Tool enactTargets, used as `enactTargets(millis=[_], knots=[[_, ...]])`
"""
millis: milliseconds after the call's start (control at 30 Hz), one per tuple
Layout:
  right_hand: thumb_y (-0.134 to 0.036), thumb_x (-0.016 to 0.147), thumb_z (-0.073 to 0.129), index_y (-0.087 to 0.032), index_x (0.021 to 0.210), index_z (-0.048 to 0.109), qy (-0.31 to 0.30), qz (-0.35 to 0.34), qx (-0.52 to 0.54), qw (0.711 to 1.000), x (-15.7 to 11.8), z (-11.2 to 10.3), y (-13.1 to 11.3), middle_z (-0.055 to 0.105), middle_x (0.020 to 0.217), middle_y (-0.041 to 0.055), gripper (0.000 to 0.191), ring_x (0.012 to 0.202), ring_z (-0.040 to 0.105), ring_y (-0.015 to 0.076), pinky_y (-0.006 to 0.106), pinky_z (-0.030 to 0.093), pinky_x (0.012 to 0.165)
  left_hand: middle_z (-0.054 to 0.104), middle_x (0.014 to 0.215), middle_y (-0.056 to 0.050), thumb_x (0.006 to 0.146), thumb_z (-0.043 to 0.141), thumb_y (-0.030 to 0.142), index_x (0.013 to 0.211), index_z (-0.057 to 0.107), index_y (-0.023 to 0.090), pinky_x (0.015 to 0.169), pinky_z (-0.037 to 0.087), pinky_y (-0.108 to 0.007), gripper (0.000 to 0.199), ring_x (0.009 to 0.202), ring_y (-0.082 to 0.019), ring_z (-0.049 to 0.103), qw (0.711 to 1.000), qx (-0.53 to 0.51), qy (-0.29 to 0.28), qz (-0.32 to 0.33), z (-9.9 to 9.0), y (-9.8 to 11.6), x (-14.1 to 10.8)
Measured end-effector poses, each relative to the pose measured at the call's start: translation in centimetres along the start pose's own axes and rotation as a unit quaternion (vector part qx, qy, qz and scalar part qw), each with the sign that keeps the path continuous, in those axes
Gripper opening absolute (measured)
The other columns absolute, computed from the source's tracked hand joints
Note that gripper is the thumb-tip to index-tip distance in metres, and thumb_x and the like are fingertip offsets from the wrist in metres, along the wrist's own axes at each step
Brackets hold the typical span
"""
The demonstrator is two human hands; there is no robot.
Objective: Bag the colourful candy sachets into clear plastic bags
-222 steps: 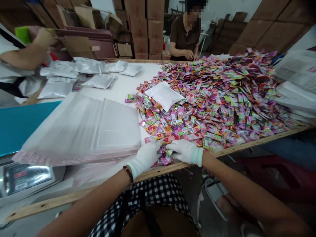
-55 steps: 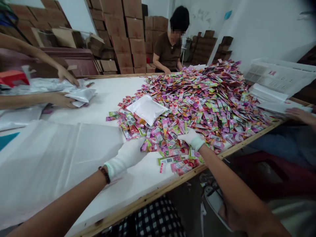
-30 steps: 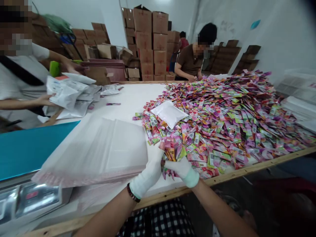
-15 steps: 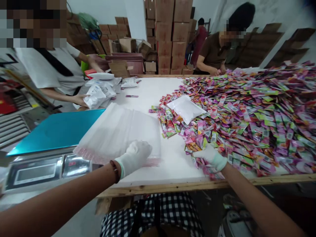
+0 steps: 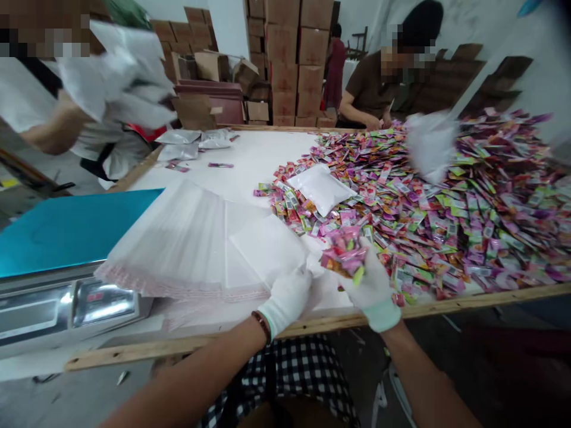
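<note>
Clenching a bunch of sachets (image 5: 345, 257), our right hand (image 5: 372, 286) keeps its gloved grip closed around them just above the near edge of the bench (image 5: 254, 160). Our left hand (image 5: 288, 297), also gloved, pinches the near corner of one clear bag (image 5: 267, 249) and lifts it off the stack of clear bags (image 5: 178, 238); its grip is closed on that bag. The held bunch sits just beside the lifted bag, to its right, and whether they touch we cannot tell. To the left of the stack lies a teal tray (image 5: 66, 229), and below it the steel front of a scale (image 5: 66, 306).

Farther out, the large pile of sachets (image 5: 446, 190) covers the right half of the bench, with a white filled pouch (image 5: 321, 187) resting on its left margin. A blurred white bag (image 5: 428, 145) hangs above the pile. Silver pouches (image 5: 187, 142) lie at the far left corner. One person at left (image 5: 53, 119) lifts white bags (image 5: 120, 77); another person in a brown shirt (image 5: 370, 89) works at the far edge. Cardboard boxes (image 5: 285, 53) stand stacked behind.
</note>
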State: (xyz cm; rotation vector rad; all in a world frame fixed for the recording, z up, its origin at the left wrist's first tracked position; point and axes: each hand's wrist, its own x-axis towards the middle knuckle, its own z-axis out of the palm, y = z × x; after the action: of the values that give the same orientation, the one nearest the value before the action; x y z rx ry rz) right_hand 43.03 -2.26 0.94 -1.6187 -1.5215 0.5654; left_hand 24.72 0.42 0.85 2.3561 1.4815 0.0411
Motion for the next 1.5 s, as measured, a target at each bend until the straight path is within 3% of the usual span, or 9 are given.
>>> enactTargets(millis=[133,267,400,600,767,900,1067,1333,1500], knots=[[-0.022,0.068,0.063,-0.013,0.14,0.042,0.014,-0.078,-0.17,0.982,-2.0,2.9,0.2,0.054,0.133,0.0228,0.076,0.124,0.05,0.0399,0.056,0.04,0.106,0.075,0.094,-0.011,0.086,0.049,0.02,0.094,0.072,0.015,0.081,0.054,-0.033,0.025,0.087,-0.024,0.069,0.966,-0.25,0.052,0.028,2.2,-1.6,1.9],[-0.027,0.069,0.06,-0.006,0.136,0.048,-0.095,-0.13,-0.225,0.961,-2.0,3.7,1.4,0.059,0.125,0.0248,0.071,0.116,0.056,0.0395,0.055,0.044,0.101,0.076,0.092,-0.007,0.084,0.047,0.024,0.093,0.073,0.014,0.083,0.055,-0.033,0.029,0.087,-0.021,0.069,0.884,-0.452,0.107,-0.043,2.6,-3.1,2.0],[-0.026,0.067,0.058,-0.007,0.135,0.052,-0.2,-0.253,-0.215,0.922,0.0,2.2,2.0,0.061,0.126,0.0214,0.071,0.117,0.056,0.0346,0.05,0.044,0.103,0.076,0.094,-0.005,0.08,0.05,0.024,0.096,0.074,0.015,0.09,0.054,-0.033,0.031,0.091,-0.019,0.068,0.854,-0.5,0.137,-0.053,2.9,-3.4,1.9],[-0.028,0.065,0.061,-0.009,0.127,0.058,-0.269,-0.298,-0.22,0.889,2.4,1.5,1.4,0.059,0.128,0.0201,0.065,0.11,0.058,0.0332,0.049,0.044,0.1,0.075,0.093,-0.006,0.084,0.047,0.025,0.089,0.073,0.014,0.085,0.054,-0.033,0.029,0.087,-0.019,0.067,0.88,-0.431,0.188,-0.068,2.5,-3.0,1.3],[-0.031,0.063,0.068,-0.013,0.106,0.064,-0.25,-0.218,-0.168,0.928,3.1,2.2,0.8,0.065,0.105,0.0138,0.046,0.1,0.06,0.0296,0.044,0.047,0.093,0.074,0.096,-0.008,0.086,0.048,0.022,0.098,0.074,0.017,0.086,0.051,-0.031,0.029,0.088,-0.019,0.066,0.951,-0.255,0.176,-0.007,0.8,-2.7,0.4],[-0.027,0.066,0.071,-0.017,0.096,0.063,-0.238,-0.133,-0.1,0.957,3.3,2.5,0.0,0.064,0.1,0.0077,0.033,0.096,0.06,0.0228,0.033,0.049,0.088,0.075,0.092,-0.007,0.087,0.046,0.022,0.094,0.075,0.017,0.076,0.049,-0.028,0.03,0.082,-0.018,0.067,0.958,-0.257,0.123,-0.013,-1.2,-2.3,1.0],[-0.041,0.061,0.082,-0.012,0.117,0.058,-0.299,-0.033,-0.279,0.912,3.4,2.9,-2.3,0.063,0.113,0.0158,0.067,0.101,0.062,0.0316,0.042,0.048,0.09,0.074,0.084,-0.006,0.084,0.049,0.024,0.084,0.073,0.015,0.07,0.046,-0.027,0.025,0.075,-0.018,0.065,0.954,-0.264,0.137,-0.045,-2.1,-1.2,2.5],[-0.026,0.074,0.063,-0.009,0.146,0.035,-0.19,-0.243,-0.193,0.931,0.8,2.8,1.1,0.046,0.143,0.0194,0.079,0.13,0.045,0.0324,0.046,0.04,0.109,0.075,0.098,-0.003,0.085,0.048,0.023,0.099,0.071,0.017,0.081,0.05,-0.026,0.028,0.085,-0.017,0.067,0.91,-0.39,0.138,-0.028,-0.2,-2.4,3.1],[-0.024,0.079,0.059,-0.014,0.137,0.05,-0.228,-0.211,-0.196,0.93,2.0,2.7,1.2,0.055,0.133,0.0142,0.06,0.122,0.051,0.0287,0.042,0.042,0.105,0.073,0.088,-0.007,0.085,0.049,0.024,0.09,0.069,0.016,0.074,0.046,-0.03,0.023,0.079,-0.02,0.065,0.969,-0.22,0.102,-0.045,-1.7,-3.5,2.8]])
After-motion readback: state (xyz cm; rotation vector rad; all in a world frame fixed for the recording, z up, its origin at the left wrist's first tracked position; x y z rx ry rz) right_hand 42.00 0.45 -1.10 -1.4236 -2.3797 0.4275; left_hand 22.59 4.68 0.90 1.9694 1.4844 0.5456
